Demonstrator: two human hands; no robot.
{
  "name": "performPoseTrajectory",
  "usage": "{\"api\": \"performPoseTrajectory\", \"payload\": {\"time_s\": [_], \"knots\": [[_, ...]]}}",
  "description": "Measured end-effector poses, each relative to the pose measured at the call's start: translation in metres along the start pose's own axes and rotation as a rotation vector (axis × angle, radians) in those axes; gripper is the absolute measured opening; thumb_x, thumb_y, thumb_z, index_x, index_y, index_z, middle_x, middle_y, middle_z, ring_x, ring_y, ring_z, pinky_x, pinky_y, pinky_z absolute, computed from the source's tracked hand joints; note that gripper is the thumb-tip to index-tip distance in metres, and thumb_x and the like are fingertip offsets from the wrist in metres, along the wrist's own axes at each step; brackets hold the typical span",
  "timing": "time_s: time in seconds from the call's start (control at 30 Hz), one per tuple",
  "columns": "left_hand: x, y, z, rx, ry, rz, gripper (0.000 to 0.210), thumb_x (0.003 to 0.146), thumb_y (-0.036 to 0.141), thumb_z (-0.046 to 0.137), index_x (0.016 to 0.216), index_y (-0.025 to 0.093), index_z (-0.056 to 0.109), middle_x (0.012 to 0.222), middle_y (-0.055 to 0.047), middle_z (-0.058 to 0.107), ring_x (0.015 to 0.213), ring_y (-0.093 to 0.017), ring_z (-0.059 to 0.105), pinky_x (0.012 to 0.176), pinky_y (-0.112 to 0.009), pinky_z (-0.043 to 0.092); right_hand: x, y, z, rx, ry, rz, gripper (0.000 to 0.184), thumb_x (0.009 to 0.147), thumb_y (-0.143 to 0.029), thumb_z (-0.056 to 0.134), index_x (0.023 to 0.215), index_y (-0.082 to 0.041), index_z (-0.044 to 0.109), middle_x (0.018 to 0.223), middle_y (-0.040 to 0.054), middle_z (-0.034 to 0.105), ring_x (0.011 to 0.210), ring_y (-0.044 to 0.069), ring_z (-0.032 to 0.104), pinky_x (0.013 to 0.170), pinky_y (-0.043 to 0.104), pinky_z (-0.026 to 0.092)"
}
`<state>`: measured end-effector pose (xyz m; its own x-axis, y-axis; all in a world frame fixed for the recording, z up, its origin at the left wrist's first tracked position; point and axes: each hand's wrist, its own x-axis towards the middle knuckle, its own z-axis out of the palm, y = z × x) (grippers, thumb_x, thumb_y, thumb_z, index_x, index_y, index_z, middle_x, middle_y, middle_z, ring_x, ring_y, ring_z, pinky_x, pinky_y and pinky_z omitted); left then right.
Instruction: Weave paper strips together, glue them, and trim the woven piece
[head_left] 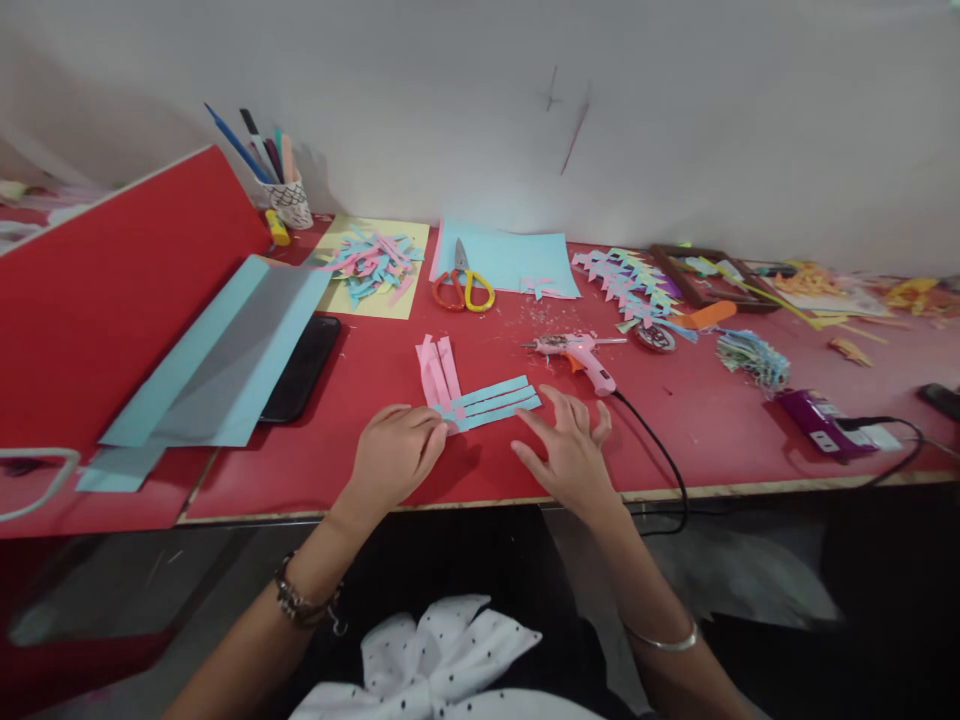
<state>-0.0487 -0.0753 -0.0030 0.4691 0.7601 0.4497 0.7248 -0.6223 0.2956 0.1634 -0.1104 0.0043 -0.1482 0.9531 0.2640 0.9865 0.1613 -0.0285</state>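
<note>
On the red table lies a small weave of paper strips, with pink strips pointing away from me and light blue strips running to the right. Their crossing forms a pink and blue check at the lower left corner. My left hand is closed at that corner, thumb and fingers together on the woven end. Beside the free ends of the blue strips, my right hand has its fingers spread, holding nothing; whether a fingertip touches the strips I cannot tell. A pink glue gun lies just beyond it.
Scissors lie by blue sheets. Cut strips are heaped on yellow paper. Left are a leaning red board, blue sheets and a black phone. Right are folded paper chains and a purple power box; a cable trails off the edge.
</note>
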Motion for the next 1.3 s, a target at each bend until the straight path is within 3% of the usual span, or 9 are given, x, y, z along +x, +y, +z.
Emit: {"api": "performPoseTrajectory", "payload": {"time_s": [0.2, 0.4, 0.57, 0.83, 1.0, 1.2, 1.3], "knots": [[0.0, -0.011, -0.007, -0.008, 0.007, -0.212, 0.033, 0.087, 0.03, 0.031, 0.089, 0.017, 0.061, 0.09, -0.007, 0.066, 0.082, -0.019, 0.06, 0.072, -0.029, 0.045, 0.011, 0.001, -0.005, 0.029, 0.07, 0.059, 0.035, 0.084, -0.038, 0.037, 0.106, -0.021, 0.059, 0.119, 0.0121, 0.051, 0.11, 0.025, 0.045, 0.099, 0.053, 0.01], [0.004, -0.017, -0.006, 0.143, -0.154, -0.229, 0.038, 0.083, 0.039, 0.041, 0.109, 0.016, 0.053, 0.11, -0.013, 0.06, 0.102, -0.026, 0.054, 0.083, -0.04, 0.044, 0.045, -0.02, -0.013, 0.201, -0.214, -0.225, 0.053, 0.08, -0.041, 0.046, 0.129, -0.024, 0.036, 0.127, 0.0088, 0.048, 0.12, 0.025, 0.038, 0.102, 0.054, 0.007], [0.005, -0.013, -0.003, 0.152, -0.227, -0.2, 0.039, 0.081, 0.032, 0.045, 0.116, 0.015, 0.051, 0.12, -0.012, 0.055, 0.109, -0.026, 0.05, 0.09, -0.04, 0.041, 0.063, -0.031, -0.008, 0.296, -0.332, -0.344, 0.053, 0.078, -0.039, 0.05, 0.127, -0.022, 0.038, 0.127, 0.0085, 0.048, 0.119, 0.022, 0.041, 0.103, 0.048, 0.014], [0.006, -0.018, -0.004, 0.178, -0.306, -0.146, 0.045, 0.082, 0.034, 0.044, 0.124, 0.017, 0.044, 0.13, -0.01, 0.048, 0.119, -0.024, 0.042, 0.1, -0.044, 0.032, 0.062, -0.034, -0.004, 0.324, -0.321, -0.303, 0.055, 0.076, -0.039, 0.052, 0.126, -0.02, 0.039, 0.127, 0.0078, 0.048, 0.121, 0.021, 0.038, 0.104, 0.045, 0.013], [0.01, -0.019, -0.007, 0.183, -0.362, -0.135, 0.048, 0.083, 0.037, 0.043, 0.127, 0.017, 0.042, 0.133, -0.009, 0.044, 0.122, -0.025, 0.039, 0.099, -0.043, 0.033, 0.067, -0.032, -0.007, 0.361, -0.292, -0.188, 0.044, 0.083, -0.037, 0.043, 0.124, -0.02, 0.041, 0.121, 0.0086, 0.053, 0.114, 0.021, 0.045, 0.101, 0.049, 0.012], [0.012, -0.017, -0.008, 0.203, -0.346, -0.125, 0.046, 0.083, 0.036, 0.043, 0.124, 0.018, 0.045, 0.13, -0.01, 0.047, 0.119, -0.025, 0.042, 0.099, -0.044, 0.033, 0.077, -0.023, -0.01, 0.236, -0.296, -0.181, 0.019, 0.08, -0.02, 0.047, 0.093, -0.021, 0.061, 0.096, 0.0057, 0.063, 0.097, 0.023, 0.053, 0.089, 0.046, 0.022], [0.013, -0.017, -0.009, 0.201, -0.351, -0.114, 0.044, 0.081, 0.035, 0.047, 0.122, 0.018, 0.046, 0.13, -0.01, 0.047, 0.118, -0.026, 0.043, 0.1, -0.046, 0.031, 0.079, -0.02, -0.01, 0.223, -0.262, -0.154, 0.012, 0.078, -0.019, 0.05, 0.078, -0.02, 0.062, 0.086, 0.0038, 0.064, 0.09, 0.021, 0.054, 0.085, 0.043, 0.022]]}}
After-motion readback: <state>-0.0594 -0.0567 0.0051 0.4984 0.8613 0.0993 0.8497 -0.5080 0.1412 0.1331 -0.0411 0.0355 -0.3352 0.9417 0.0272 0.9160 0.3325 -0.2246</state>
